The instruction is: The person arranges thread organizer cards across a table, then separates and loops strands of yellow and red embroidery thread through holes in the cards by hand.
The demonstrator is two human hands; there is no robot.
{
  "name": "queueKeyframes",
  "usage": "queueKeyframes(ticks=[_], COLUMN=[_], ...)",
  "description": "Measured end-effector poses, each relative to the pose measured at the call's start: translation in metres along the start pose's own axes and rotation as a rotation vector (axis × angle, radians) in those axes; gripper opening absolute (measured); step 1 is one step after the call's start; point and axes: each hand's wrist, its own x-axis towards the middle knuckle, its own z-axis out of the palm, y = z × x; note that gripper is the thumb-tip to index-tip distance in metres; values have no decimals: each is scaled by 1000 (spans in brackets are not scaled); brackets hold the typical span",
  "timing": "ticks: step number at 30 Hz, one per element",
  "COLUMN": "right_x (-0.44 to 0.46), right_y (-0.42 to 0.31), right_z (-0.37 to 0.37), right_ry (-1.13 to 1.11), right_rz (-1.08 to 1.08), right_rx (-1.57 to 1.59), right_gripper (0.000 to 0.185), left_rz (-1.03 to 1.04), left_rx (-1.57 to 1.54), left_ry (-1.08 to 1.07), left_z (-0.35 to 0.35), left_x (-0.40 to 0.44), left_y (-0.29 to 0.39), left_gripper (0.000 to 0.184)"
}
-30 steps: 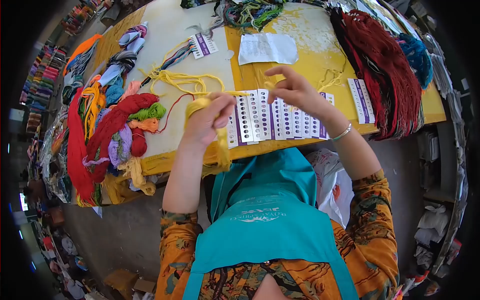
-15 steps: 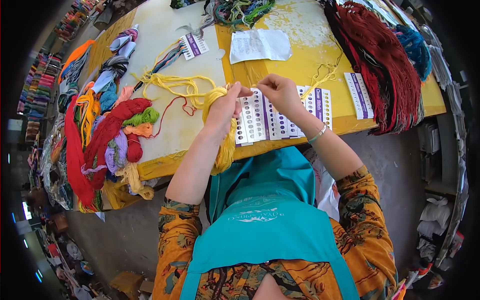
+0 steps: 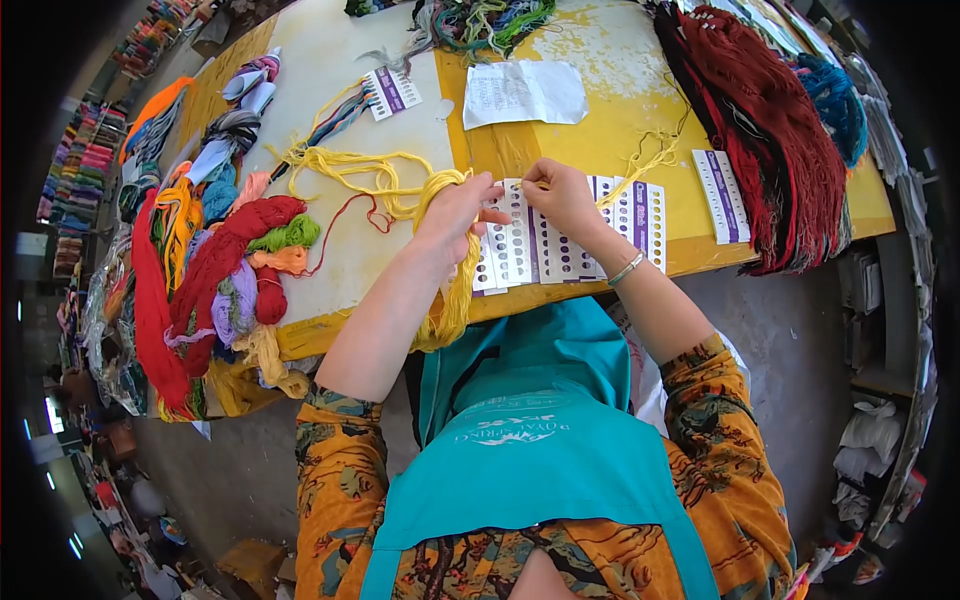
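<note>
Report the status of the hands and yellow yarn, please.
Left hand: yellow yarn hung over it. Right hand: pinched, near punched cards. Nothing blocking between them.

Both forearms reach forward and angle inward from bent elbows, bringing the hands close together, near but apart. The left forearm (image 3: 385, 310) slants up to the left wrist (image 3: 432, 255), and the left hand (image 3: 455, 217) points its fingers toward the right; how firmly they close is hard to make out. The right forearm (image 3: 660, 310) leans inward, the right hand (image 3: 566, 198) bringing thumb and forefinger together in a pinch.
</note>
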Motion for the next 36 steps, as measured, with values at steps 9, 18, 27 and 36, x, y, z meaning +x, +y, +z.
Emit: queueKeyframes(ticks=[9, 18, 27, 36], right_x=[0, -1, 0, 2], right_y=[0, 1, 2, -14], right_z=[-2, -3, -7, -14], right_ry=[-41, -96, -133, -183], right_rz=[54, 65, 85, 201], right_rx=[63, 151, 240, 192], right_gripper=[15, 15, 12, 27], left_rz=[-66, 381, 173, 310], left_rx=[13, 535, 295, 444], left_ry=[50, -17, -115, -109], left_z=[1, 8, 5, 4], left_x=[11, 24, 32, 47], left_y=[-1, -18, -15, -23], left_gripper=[30, 19, 13, 9])
